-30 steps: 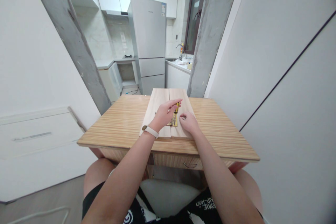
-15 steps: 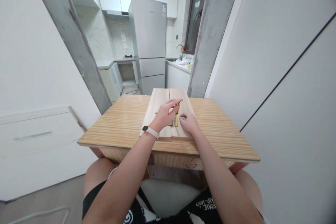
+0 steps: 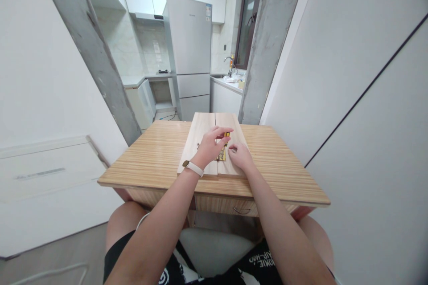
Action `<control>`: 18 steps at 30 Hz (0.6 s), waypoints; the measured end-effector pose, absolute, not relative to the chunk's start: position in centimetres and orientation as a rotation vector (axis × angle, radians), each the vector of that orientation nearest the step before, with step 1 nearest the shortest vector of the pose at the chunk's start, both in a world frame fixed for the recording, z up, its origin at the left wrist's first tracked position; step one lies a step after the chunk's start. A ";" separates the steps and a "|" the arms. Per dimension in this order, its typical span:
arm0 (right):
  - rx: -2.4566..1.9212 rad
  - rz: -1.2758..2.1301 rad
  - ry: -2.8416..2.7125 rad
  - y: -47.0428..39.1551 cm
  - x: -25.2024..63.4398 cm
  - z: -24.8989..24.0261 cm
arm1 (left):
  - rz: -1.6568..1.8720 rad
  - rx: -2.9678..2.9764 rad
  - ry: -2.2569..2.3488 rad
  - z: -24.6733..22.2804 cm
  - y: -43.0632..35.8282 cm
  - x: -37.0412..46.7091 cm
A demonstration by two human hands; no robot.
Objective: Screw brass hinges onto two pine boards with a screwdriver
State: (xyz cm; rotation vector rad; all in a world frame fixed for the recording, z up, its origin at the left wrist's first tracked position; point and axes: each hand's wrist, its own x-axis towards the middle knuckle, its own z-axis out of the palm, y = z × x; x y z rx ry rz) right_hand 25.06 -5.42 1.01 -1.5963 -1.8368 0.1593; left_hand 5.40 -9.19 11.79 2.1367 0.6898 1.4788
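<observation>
Two pale wooden boards lie side by side, the left board [image 3: 202, 125] and the right board [image 3: 234, 125], with a narrow seam between them. A brass-coloured hinge [image 3: 222, 156] with holes lies by the seam, partly covered by my left hand [image 3: 211, 144]. That hand has its thumb and fingers round the yellow-and-black handle of what looks like a screwdriver [image 3: 227, 134], standing roughly upright above the hinge. My right hand [image 3: 241, 156] rests on the right board, fingers curled together beside the hinge; anything in them is hidden. Small metal pieces [image 3: 198, 146] sit left of my left hand.
The boards lie on a striped wooden table [image 3: 143, 160] with a drawer [image 3: 230, 205] at its front. Beyond stand a grey fridge [image 3: 190, 40] and a sink counter [image 3: 227, 87]. A white wall panel [image 3: 368, 142] rises on the right.
The fingers of my left hand have drawn in closer round the yellow-and-black handle. My right hand stays almost in the same place.
</observation>
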 end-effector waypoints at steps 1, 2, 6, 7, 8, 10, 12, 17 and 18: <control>-1.598 0.159 -1.837 -5.4 25.0 1.1 | 1.486 2.137 0.686 11.8 -9.2 5.4; -1.598 0.157 -1.836 -5.5 25.0 1.1 | 1.493 2.137 0.688 11.9 -9.2 5.4; -1.598 0.156 -1.829 -5.6 25.0 1.2 | 1.523 2.144 0.725 12.1 -9.1 5.3; -1.599 0.158 -1.829 -5.6 25.0 1.2 | 1.524 2.148 0.728 12.2 -9.1 5.3; -1.598 0.160 -1.829 -5.6 25.0 1.2 | 1.521 2.151 0.724 12.3 -9.1 5.2; -1.594 0.159 -1.828 -5.6 25.0 1.1 | 1.493 2.146 0.694 12.4 -9.1 5.2; -1.593 0.156 -1.830 -5.6 25.0 1.1 | 1.434 2.135 0.662 12.4 -9.0 5.2; -1.606 0.156 -1.830 -5.4 25.0 1.1 | 1.369 2.132 0.662 11.9 -9.0 5.2; -1.602 0.156 -1.831 -5.4 25.0 1.1 | 1.378 2.122 0.663 11.8 -9.0 5.3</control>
